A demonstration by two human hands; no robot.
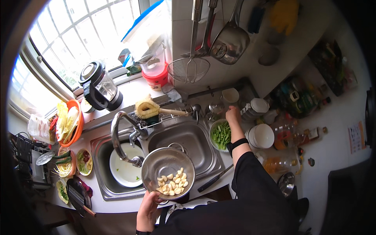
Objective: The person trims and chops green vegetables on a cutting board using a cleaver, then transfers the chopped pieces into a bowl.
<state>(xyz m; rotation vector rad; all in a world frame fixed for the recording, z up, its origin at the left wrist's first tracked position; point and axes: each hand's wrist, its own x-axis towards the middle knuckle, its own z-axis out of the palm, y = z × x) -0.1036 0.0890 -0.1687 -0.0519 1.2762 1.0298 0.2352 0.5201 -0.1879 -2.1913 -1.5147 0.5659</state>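
My left hand [151, 201] grips the near handle side of a metal mesh colander [168, 160], which tilts above the front of the sink. Peeled garlic cloves [173, 183] lie gathered in its near part. My right arm reaches forward over the counter at the right. The right hand [233, 114] is beside a white cup [230, 95] at the back, just past a bowl of cut green vegetables [220, 134]; its fingertips are too small to make out, so I cannot tell whether it holds anything. A white basin [126, 164] with green scraps sits in the left sink bowl, under the faucet [115, 138].
A knife with a black handle [210, 182] lies on the counter's front edge. Stacked white bowls [263, 136] and bottles stand at right. An orange basket [77, 129] of leafy vegetables and a blender [101, 88] are at left. Utensils hang on the wall, among them a wire skimmer [189, 70].
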